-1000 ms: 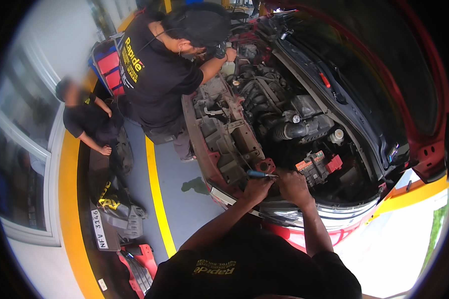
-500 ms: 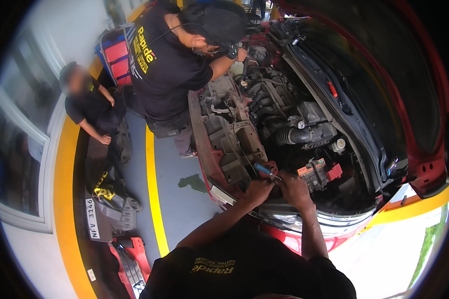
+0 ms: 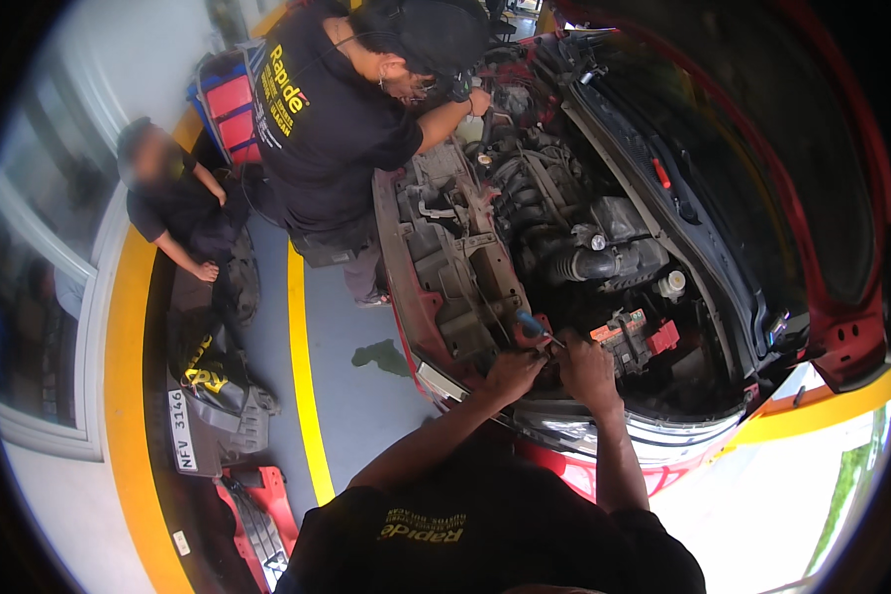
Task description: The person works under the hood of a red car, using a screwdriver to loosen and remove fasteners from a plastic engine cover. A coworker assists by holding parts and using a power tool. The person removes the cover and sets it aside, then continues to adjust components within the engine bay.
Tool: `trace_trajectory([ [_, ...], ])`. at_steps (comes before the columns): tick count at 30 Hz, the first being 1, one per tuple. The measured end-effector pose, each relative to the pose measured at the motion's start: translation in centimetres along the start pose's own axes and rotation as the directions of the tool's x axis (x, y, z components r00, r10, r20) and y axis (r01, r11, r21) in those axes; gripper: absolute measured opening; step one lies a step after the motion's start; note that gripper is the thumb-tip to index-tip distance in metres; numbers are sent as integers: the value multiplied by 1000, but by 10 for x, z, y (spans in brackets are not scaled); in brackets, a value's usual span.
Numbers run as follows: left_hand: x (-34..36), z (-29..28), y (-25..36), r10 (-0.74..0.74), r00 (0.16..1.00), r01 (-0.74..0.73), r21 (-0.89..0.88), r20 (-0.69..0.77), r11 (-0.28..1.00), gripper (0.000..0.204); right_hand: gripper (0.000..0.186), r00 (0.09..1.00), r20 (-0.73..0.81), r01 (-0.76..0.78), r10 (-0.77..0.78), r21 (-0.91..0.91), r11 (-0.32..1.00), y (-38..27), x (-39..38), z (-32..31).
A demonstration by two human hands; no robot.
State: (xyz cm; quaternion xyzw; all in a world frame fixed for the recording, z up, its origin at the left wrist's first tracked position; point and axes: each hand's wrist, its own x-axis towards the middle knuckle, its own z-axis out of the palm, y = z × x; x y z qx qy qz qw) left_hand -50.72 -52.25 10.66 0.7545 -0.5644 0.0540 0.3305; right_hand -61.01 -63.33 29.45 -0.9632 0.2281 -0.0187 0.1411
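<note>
Both my hands are together at the front corner of a red car's open engine bay, above the headlight (image 3: 624,438). A blue-handled screwdriver (image 3: 532,324) slants between them, its metal shaft running toward my right hand (image 3: 588,371). The right fingers are closed around the shaft end. My left hand (image 3: 515,374) is closed just below the blue handle; what lies in its fingers is hidden. Right beside my right hand is the car battery (image 3: 624,342), with an orange label and a red terminal cover. The front frame panel (image 3: 455,267) stretches away from my left hand.
A co-worker in a black shirt (image 3: 327,119) leans over the bay's far end. Another person (image 3: 183,198) sits at the left. A red-handled tool (image 3: 660,173) lies below the windshield. Removed red bumper parts (image 3: 267,495) lie on the floor. The raised hood (image 3: 851,342) is at right.
The blue handle has shifted slightly right and toward the engine bay, and it is angled differently. My right hand has shifted a little upward; my left stays nearly in place.
</note>
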Motion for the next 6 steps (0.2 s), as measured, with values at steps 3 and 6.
trace_trajectory([
  [3,2,3,0,-54,995,52,26,89,998,32,38,980,89,-168,178,-106,980,0,7,6],
  [6,-3,15,-8,-83,987,83,11,137,997,26,48,873,-9,484,-488,150,862,23,6,8],
])
